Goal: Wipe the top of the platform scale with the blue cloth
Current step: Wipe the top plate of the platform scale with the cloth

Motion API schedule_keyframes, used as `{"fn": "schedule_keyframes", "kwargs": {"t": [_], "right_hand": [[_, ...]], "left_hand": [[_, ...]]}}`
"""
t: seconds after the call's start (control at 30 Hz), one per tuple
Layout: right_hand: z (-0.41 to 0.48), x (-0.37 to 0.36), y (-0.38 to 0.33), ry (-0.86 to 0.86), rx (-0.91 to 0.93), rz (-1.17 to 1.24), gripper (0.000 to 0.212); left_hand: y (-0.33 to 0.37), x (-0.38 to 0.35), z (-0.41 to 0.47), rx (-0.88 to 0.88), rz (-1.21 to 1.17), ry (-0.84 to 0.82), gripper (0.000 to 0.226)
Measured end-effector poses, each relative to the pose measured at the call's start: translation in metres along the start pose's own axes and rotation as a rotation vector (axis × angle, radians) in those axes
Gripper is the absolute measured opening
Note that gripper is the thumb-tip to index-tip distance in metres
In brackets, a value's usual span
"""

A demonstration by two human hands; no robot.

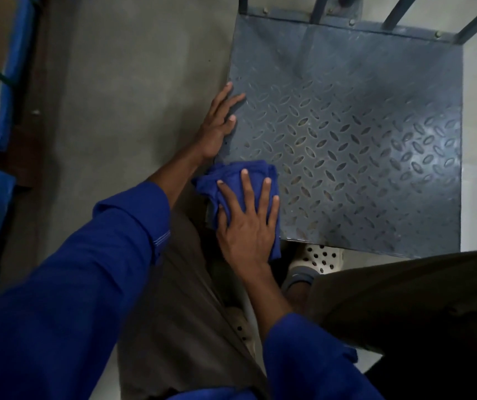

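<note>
Blue cloth (233, 180) lies flat beneath the right hand's (246, 223) spread fingers (245, 183) on the platform scale (347, 134).

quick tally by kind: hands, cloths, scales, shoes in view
hands: 2, left hand and right hand
blue cloth: 1
platform scale: 1
perforated shoes: 2, one and another
total: 6

Square dark-grey platform scale of diamond-tread steel (352, 134) lying flat on the floor, with a crumpled deep-blue cloth (231, 174) pressed flat on its near left corner, partly overhanging that edge.
</note>
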State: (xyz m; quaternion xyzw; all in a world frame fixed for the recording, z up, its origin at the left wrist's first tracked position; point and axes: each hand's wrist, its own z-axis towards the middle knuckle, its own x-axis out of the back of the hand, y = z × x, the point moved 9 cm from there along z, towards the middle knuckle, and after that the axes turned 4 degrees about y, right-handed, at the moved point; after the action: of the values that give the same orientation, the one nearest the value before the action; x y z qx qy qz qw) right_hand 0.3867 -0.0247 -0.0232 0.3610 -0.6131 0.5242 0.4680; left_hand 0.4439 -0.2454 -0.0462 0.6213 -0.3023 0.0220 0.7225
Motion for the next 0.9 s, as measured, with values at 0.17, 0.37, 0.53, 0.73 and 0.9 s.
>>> {"fn": "schedule_keyframes", "kwargs": {"t": [0.17,0.37,0.53,0.73,0.9], "right_hand": [[0.048,0.002,0.001,0.02,0.088,0.019,0.057],[0.027,0.047,0.147,0.099,-0.336,-0.055,0.064],[0.01,0.057,0.164,0.177,-0.564,-0.075,0.061],[-0.002,0.032,0.086,0.097,-0.014,-0.057,0.057],[0.033,0.056,0.178,0.091,-0.224,-0.045,0.061]], "left_hand": [[0.007,0.011,-0.005,-0.012,0.207,0.036,0.051],[0.028,-0.011,-0.076,0.015,0.504,0.183,0.058],[0.05,-0.038,-0.116,0.039,0.765,0.257,0.06],[0.05,-0.036,-0.115,0.036,0.738,0.256,0.058],[0.063,-0.045,-0.121,0.049,0.818,0.27,0.059]]}}
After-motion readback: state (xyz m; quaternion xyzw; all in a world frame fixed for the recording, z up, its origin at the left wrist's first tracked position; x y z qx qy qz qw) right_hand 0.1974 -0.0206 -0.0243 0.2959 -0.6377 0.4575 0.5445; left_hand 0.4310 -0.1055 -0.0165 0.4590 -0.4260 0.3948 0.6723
